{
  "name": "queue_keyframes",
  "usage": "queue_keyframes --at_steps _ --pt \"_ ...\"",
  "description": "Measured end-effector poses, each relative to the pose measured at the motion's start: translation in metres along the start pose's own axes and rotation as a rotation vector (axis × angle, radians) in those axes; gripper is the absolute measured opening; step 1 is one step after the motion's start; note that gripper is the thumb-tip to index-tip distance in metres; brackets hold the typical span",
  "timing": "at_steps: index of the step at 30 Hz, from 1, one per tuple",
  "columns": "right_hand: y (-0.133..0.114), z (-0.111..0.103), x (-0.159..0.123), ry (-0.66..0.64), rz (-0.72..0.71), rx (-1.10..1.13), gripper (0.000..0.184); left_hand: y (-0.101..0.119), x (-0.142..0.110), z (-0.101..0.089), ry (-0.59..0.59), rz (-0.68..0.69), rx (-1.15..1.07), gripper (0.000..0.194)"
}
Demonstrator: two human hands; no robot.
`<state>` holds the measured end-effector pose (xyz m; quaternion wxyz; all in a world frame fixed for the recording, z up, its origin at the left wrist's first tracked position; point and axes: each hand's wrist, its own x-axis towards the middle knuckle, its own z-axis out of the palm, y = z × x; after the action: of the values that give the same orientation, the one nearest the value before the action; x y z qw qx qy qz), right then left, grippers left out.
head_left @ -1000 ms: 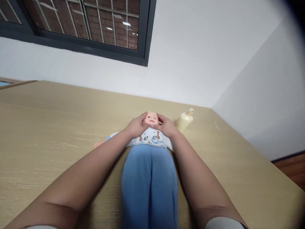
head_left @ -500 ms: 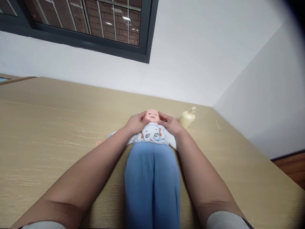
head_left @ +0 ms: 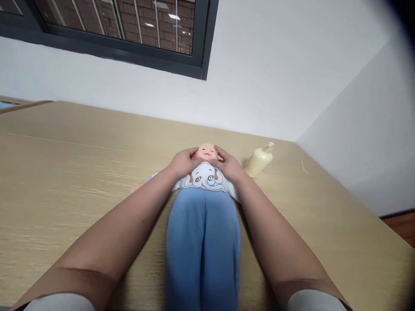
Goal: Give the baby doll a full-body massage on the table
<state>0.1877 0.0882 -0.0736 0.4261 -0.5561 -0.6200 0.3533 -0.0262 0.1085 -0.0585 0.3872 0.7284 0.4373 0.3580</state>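
A baby doll (head_left: 202,229) lies on its back on the wooden table, its feet end toward me. It wears blue trousers and a white top with an elephant face (head_left: 205,178). My left hand (head_left: 184,163) and my right hand (head_left: 230,166) cup the doll's head (head_left: 207,151) from both sides. Each thumb rests near the chin and neck, and the fingers curl along the cheeks. Part of one doll hand (head_left: 134,189) pokes out beyond my left forearm. My right forearm covers the doll's other hand.
A cream pump bottle (head_left: 260,160) stands tilted-looking just right of my right hand. Farther right, a short pale string (head_left: 304,167) lies on the table (head_left: 81,164). White walls (head_left: 259,77) border the table behind and at the right, with a dark-framed barred window (head_left: 129,43) above.
The view has shifted slightly, so the bottle and string appear farther right. My thumbs have moved inward under the doll's chin, closer to each other. Both hands stay on the head.
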Motion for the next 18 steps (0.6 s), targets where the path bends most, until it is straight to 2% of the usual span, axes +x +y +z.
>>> queue_keyframes --at_steps 2,5,12,18 --pt "-0.003 0.001 -0.001 -0.040 0.017 0.010 0.105 -0.001 0.002 0.000 -0.024 0.006 -0.014 0.051" --pt "-0.005 0.002 -0.002 -0.059 -0.004 -0.007 0.110 -0.003 0.004 -0.001 -0.044 0.014 -0.016 0.054" --pt "-0.003 0.001 -0.001 0.015 -0.008 -0.087 0.102 -0.003 0.004 -0.002 -0.052 0.010 -0.034 0.051" --pt "0.013 -0.005 0.003 -0.082 0.005 0.103 0.088 -0.004 0.002 -0.004 -0.081 0.020 -0.154 0.055"
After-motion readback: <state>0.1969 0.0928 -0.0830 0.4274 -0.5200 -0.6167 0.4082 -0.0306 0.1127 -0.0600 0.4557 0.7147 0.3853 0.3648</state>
